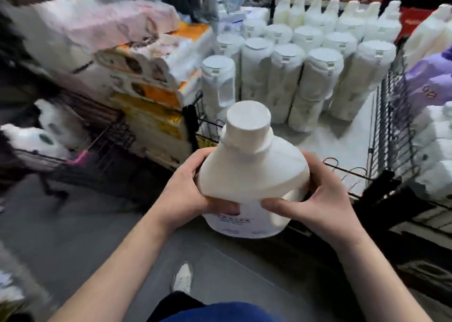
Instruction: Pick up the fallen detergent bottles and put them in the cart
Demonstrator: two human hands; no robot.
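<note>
Item in hand: you are gripping one white detergent bottle (252, 175) between both palms, upright, cap toward the camera.

Left hand (190, 187): you are pressing it against the bottle's left shoulder, with the thumb wrapping under the front edge and the fingers curling round the far side.

Right hand (320, 199): you are clamping it on the right side, with the thumb lying across the front near the moulded handle and the fingers hidden behind the body. The two thumbs are nearly meeting at the front.

Position of item: you are holding the bottle above the grey floor (85, 236), just short of the near rail of the wire cart (342, 165). It is not yet over the cart bed; its cap is overlapping the rail in this view.

Cart contents: many matching white bottles (283, 77) are already standing in rows across the far and middle part of the bed. A bare white patch (342, 138) is showing at the near right, and that looks like the obvious slot.

Progress, as a judgement: most of the stock is sitting in place, and this bottle is mid-transfer. No fallen bottles are showing on the visible floor; whether more are lying out of view cannot be told.

Surroundings: stacked tissue packs (151, 77) are standing to the left of the cart. Your shoe (182, 279) is showing below.
</note>
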